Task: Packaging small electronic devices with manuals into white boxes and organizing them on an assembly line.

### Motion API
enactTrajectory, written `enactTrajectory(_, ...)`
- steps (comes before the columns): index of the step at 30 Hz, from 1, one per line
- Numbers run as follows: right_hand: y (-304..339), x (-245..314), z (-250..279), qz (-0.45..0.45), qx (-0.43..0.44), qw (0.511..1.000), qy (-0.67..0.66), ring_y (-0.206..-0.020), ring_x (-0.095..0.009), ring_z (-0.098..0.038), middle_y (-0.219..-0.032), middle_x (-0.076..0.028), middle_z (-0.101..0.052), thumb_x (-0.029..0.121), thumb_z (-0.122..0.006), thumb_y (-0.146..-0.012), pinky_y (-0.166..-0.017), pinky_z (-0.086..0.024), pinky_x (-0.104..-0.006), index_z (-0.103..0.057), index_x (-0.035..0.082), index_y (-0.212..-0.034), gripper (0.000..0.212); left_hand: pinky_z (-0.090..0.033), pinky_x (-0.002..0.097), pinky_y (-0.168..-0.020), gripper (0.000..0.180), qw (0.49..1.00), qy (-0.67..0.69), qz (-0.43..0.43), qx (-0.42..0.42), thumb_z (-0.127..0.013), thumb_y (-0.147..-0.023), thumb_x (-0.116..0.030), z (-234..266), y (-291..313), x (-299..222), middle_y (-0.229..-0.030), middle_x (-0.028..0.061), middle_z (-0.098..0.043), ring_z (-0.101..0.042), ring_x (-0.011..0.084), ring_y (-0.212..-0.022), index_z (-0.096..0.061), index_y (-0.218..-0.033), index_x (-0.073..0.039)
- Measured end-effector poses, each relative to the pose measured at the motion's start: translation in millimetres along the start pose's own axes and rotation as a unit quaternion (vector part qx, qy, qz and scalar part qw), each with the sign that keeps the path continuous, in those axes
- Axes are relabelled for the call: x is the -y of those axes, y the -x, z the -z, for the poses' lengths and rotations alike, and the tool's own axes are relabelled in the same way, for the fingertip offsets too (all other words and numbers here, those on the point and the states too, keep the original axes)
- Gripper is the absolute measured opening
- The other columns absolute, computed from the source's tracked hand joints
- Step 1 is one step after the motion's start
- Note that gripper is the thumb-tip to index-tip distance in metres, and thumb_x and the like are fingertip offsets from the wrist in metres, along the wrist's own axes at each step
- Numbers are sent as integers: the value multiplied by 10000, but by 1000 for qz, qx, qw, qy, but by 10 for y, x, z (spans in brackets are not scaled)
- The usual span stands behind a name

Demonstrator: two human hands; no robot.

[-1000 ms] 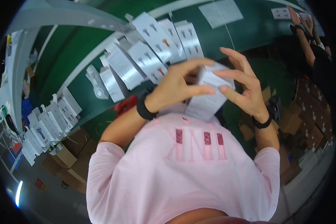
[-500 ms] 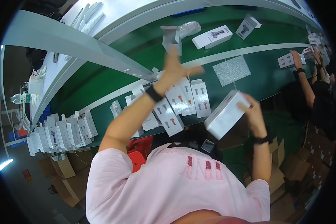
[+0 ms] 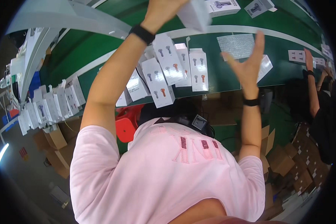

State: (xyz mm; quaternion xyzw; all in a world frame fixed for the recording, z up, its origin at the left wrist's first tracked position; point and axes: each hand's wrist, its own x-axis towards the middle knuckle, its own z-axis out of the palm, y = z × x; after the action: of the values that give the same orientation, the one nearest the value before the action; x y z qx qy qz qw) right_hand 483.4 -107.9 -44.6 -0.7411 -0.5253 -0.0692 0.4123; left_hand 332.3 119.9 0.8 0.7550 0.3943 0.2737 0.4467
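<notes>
My left hand is at the far side, reaching up to the top edge of the view. It grips a white carton, smeared by motion; part of the hand is cut off. My right hand is over the table's front part, fingers spread, nothing held. Just beyond it lies another white carton, partly hidden by that hand. A sheet of bubble wrap lies flat on the green table beyond my right fingertips.
White cartons with pictures of small handheld devices lean near my left forearm. More cartons stand in a row at far left. A printed carton sits on the far green strip. A co-worker's hand touches a carton at right.
My right hand has let go of its carton, which now lies on the table at the right. My left hand has moved farther away and taken hold of a white carton.
</notes>
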Motion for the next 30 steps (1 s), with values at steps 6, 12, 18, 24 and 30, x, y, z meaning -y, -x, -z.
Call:
enactTrajectory(6, 262, 805, -6, -59, 233, 971, 2, -1180, -445, -478, -1332, -285, -442, 186, -783, -708, -970, -431, -443, -317, 11, -1439, 884, -553, 296, -692, 730, 918, 192, 250, 241, -602, -853, -563, 29, 869, 4, -1093, 142, -573, -636, 195, -896, -479, -1281, 16)
enactTrajectory(12, 1080, 264, -602, -194, 439, 877, 24, -1351, -489, -279, -1443, -378, -253, 434, -603, -892, -1098, -255, -514, -290, -78, -1420, 800, -295, 394, -1099, 875, 946, -74, 31, 314, -647, -848, -496, 320, 1178, -132, -1422, 273, -402, -385, 357, -1339, -303, -1437, 53)
enactTrajectory(18, -958, -705, -1340, 90, 124, 966, 206, -1285, -413, -386, -1437, -233, -366, 97, -637, -770, -1056, -300, -550, -320, 42, -1432, 736, -269, 414, -1120, 597, 906, 211, 158, 331, -662, -889, -245, 580, 1691, -291, -1394, 135, -489, -393, 269, -1351, -435, -1398, -29)
enactTrajectory(24, -1340, -1644, -1940, 102, 342, 896, 265, -1117, -381, -522, -1226, -157, -551, 78, -711, -666, -910, -426, -512, -478, 127, -1310, 686, -300, 409, -1109, 635, 927, 200, 165, 273, -700, -860, -206, 551, 1742, -241, -1363, 138, -513, -444, 255, -1309, -422, -1409, -53)
enactTrajectory(30, -1037, -173, -399, -24, 312, 876, -368, -1324, -216, -391, -1466, -147, -385, 153, -728, -755, -1071, -363, -355, -420, 41, -1398, 722, -293, 418, -1102, 1084, 986, 94, 71, 115, -868, -647, -268, 642, 1737, -63, -1415, 207, -418, -401, 317, -1335, -232, -1488, -20)
